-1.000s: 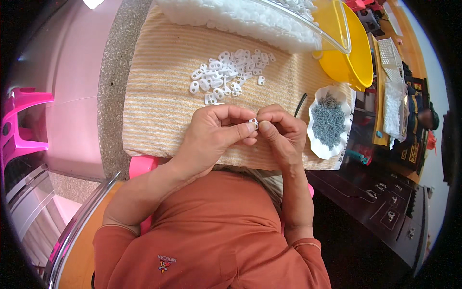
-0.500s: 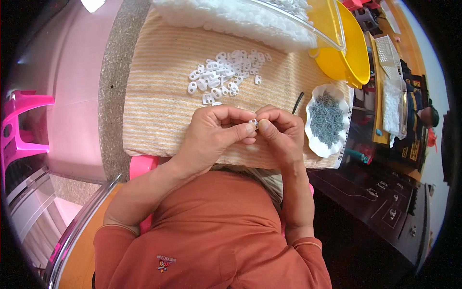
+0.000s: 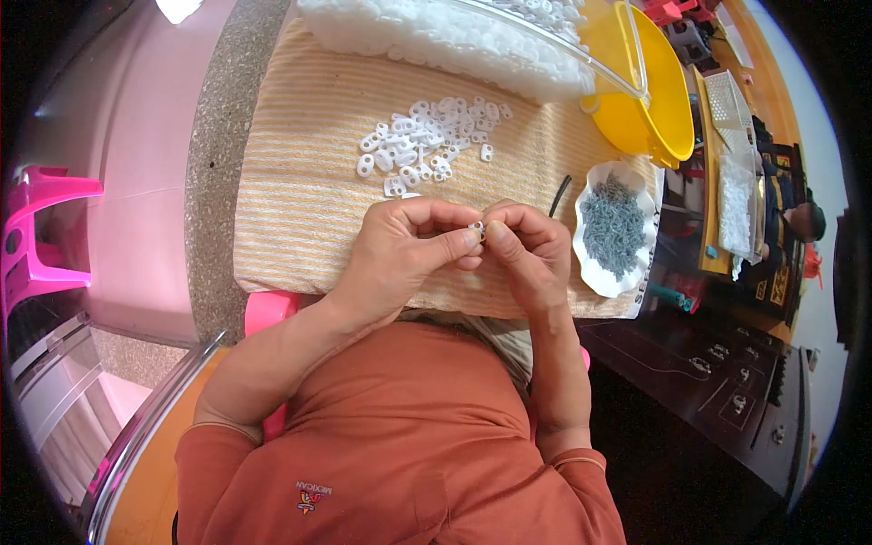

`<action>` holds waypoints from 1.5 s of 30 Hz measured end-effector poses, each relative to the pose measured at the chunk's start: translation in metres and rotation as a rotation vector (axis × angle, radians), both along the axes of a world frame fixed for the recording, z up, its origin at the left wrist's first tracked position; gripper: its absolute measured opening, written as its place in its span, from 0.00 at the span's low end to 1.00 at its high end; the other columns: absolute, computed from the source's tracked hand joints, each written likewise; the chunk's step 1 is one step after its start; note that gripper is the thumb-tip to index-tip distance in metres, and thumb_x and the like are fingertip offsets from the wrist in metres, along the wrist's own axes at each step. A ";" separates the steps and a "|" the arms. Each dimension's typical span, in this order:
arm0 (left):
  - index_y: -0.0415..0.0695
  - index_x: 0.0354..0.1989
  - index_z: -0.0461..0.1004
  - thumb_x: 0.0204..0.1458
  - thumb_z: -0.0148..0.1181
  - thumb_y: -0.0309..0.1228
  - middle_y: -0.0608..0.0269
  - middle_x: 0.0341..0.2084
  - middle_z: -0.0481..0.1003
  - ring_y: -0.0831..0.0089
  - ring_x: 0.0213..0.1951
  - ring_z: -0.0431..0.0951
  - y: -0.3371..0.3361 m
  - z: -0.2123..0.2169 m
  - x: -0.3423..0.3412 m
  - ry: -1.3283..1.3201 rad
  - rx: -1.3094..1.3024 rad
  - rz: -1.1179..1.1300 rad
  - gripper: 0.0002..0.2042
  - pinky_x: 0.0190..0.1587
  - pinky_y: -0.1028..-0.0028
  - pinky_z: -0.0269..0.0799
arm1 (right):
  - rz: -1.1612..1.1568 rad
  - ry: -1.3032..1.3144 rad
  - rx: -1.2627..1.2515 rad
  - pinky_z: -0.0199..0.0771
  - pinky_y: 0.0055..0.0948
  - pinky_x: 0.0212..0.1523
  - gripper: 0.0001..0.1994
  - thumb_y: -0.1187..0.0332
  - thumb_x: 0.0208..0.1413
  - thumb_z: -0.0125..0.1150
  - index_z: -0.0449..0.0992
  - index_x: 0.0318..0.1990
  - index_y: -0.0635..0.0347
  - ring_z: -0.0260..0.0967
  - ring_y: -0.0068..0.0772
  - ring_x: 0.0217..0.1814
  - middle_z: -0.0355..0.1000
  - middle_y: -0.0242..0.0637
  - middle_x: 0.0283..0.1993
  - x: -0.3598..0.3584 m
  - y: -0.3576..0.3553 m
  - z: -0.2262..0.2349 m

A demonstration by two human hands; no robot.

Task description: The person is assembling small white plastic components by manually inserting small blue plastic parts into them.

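Observation:
My left hand (image 3: 392,250) pinches a small white plastic piece (image 3: 478,227) between thumb and forefinger, above the near part of a striped cloth. Thumb and forefinger of my right hand (image 3: 534,259) close against the other end of that piece. Whether the right fingertips also hold a tiny part is hidden. Beyond my hands lies a loose pile of white oval plastic pieces (image 3: 434,136) with holes through them. To the right, a white wavy-edged dish (image 3: 595,280) holds many small grey parts (image 3: 614,222), perhaps springs, too fine to make out.
Across the far edge stands a clear bin (image 3: 454,50) full of white pieces, with a yellow tub (image 3: 668,118) to its right. A thin black stick-like item (image 3: 560,194) lies left of the dish. A pink stool (image 3: 54,227) stands at far left. A person (image 3: 804,221) is at far right.
My hands keep nearly the same pinch, with the white piece slightly turned between the fingertips. The whole view has shifted a little; the pile and dish look the same.

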State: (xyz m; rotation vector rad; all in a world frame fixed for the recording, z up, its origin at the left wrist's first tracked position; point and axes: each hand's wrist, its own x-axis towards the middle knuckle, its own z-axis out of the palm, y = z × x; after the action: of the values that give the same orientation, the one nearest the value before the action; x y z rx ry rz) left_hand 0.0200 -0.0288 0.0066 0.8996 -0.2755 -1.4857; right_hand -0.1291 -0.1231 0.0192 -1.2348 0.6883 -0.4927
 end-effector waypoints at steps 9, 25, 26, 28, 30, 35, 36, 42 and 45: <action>0.34 0.41 0.75 0.52 0.61 0.22 0.59 0.31 0.78 0.76 0.32 0.78 0.001 -0.002 -0.005 -0.225 -0.039 0.037 0.09 0.38 0.78 0.77 | -0.035 0.039 -0.033 0.68 0.16 0.35 0.06 0.71 0.59 0.57 0.74 0.34 0.66 0.68 0.15 0.33 0.73 0.29 0.31 0.001 0.005 0.001; 0.33 0.41 0.75 0.52 0.60 0.22 0.60 0.31 0.77 0.78 0.33 0.77 0.000 0.005 0.001 -0.120 -0.045 0.005 0.09 0.38 0.79 0.76 | -0.013 0.031 -0.016 0.72 0.19 0.38 0.10 0.67 0.59 0.58 0.75 0.39 0.67 0.70 0.19 0.34 0.74 0.33 0.34 -0.003 0.001 0.002; 0.33 0.41 0.75 0.52 0.60 0.22 0.60 0.31 0.77 0.78 0.33 0.77 0.000 0.005 0.001 -0.117 -0.040 0.007 0.09 0.38 0.79 0.76 | -0.012 0.059 -0.032 0.71 0.18 0.37 0.09 0.67 0.59 0.58 0.75 0.38 0.67 0.69 0.19 0.34 0.74 0.32 0.34 -0.004 0.000 0.001; 0.33 0.41 0.75 0.52 0.60 0.23 0.60 0.32 0.77 0.78 0.33 0.77 0.000 0.004 0.001 -0.107 -0.033 0.003 0.09 0.38 0.79 0.77 | -0.011 0.086 -0.048 0.71 0.18 0.36 0.09 0.67 0.59 0.58 0.75 0.37 0.67 0.69 0.18 0.33 0.74 0.32 0.33 -0.003 0.000 0.000; 0.33 0.41 0.75 0.52 0.61 0.23 0.60 0.32 0.77 0.78 0.33 0.77 0.000 0.004 0.001 -0.098 -0.025 -0.001 0.10 0.38 0.79 0.77 | -0.007 0.069 -0.047 0.70 0.17 0.35 0.09 0.67 0.59 0.58 0.74 0.36 0.66 0.68 0.17 0.32 0.73 0.31 0.32 -0.003 -0.001 0.001; 0.34 0.41 0.75 0.52 0.61 0.23 0.60 0.32 0.77 0.78 0.32 0.77 0.000 0.005 0.001 -0.107 -0.048 -0.005 0.10 0.38 0.79 0.77 | 0.002 0.091 -0.086 0.69 0.17 0.36 0.08 0.68 0.60 0.57 0.74 0.35 0.66 0.67 0.16 0.33 0.73 0.30 0.32 -0.004 -0.001 0.001; 0.34 0.41 0.75 0.52 0.61 0.23 0.60 0.32 0.77 0.78 0.32 0.77 -0.001 0.005 0.001 -0.107 -0.047 -0.005 0.10 0.38 0.79 0.77 | 0.012 0.101 -0.101 0.70 0.17 0.36 0.08 0.68 0.60 0.57 0.74 0.35 0.66 0.67 0.18 0.33 0.72 0.31 0.34 -0.004 -0.001 0.002; 0.34 0.40 0.76 0.52 0.61 0.22 0.60 0.32 0.77 0.78 0.32 0.77 -0.001 0.003 0.000 -0.112 -0.056 -0.009 0.09 0.38 0.79 0.77 | 0.075 0.057 -0.217 0.70 0.17 0.38 0.06 0.72 0.61 0.54 0.72 0.35 0.68 0.67 0.18 0.36 0.70 0.33 0.36 -0.006 -0.003 -0.001; 0.34 0.40 0.76 0.51 0.61 0.22 0.60 0.31 0.77 0.77 0.32 0.77 0.001 0.003 0.000 -0.141 -0.054 -0.019 0.09 0.38 0.79 0.76 | 0.096 0.052 -0.236 0.70 0.18 0.38 0.05 0.74 0.60 0.54 0.72 0.35 0.68 0.67 0.19 0.36 0.70 0.34 0.36 -0.006 -0.002 0.003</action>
State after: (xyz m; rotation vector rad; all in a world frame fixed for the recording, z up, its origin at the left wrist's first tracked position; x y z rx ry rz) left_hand 0.0202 -0.0280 0.0092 0.9614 -0.4269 -1.4280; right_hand -0.1351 -0.1254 0.0218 -1.4999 0.6230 -0.4729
